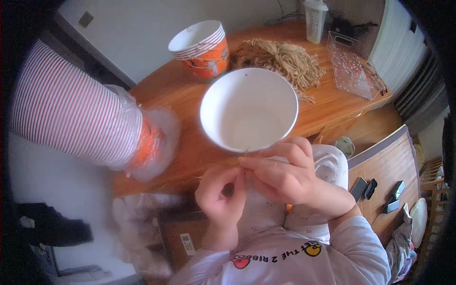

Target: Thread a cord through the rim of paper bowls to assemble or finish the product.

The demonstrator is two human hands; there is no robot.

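Note:
A white paper bucket (249, 111) is tipped so that its open mouth faces me, at the near edge of the wooden table. Just below its near rim, my left hand (221, 194) and my right hand (285, 173) meet, fingertips pinched together. A short piece of thin tan cord (247, 151) shows at the rim by my right fingers; the rest of it is mostly hidden in my grip. A bundle of tan cords (285, 59) lies behind the bucket. To its left stand several nested orange-and-white buckets (204, 59), the outer one with a cord handle.
A tall stack of white-rimmed buckets (76, 109), partly in clear plastic, leans on the left. Along the back right are a shaker bottle (315, 21) and a clear dotted tray (354, 69). Phone (359, 189) and small cases lie on a lower wooden surface at right.

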